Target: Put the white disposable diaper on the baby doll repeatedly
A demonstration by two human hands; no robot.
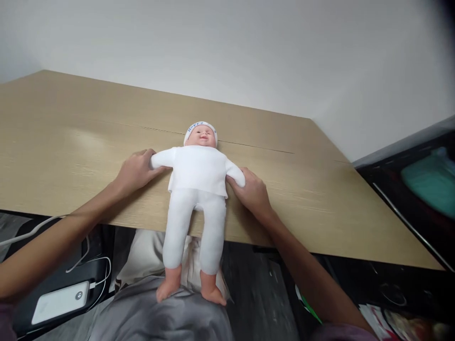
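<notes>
A baby doll (197,175) in a white suit and white cap lies face up on the wooden table (71,142). Its legs hang over the front edge and its bare feet rest on my grey-clad lap. My left hand (137,171) is closed around the end of the doll's sleeve on the left. My right hand (250,189) grips the end of the other sleeve, beside the doll's waist.
A white power bank (60,302) with white cables lies on a dark surface below the table at lower left. A dark shelf with a teal item (432,180) stands at the right. A white wall runs behind the table. Magazines or papers (391,322) lie at lower right.
</notes>
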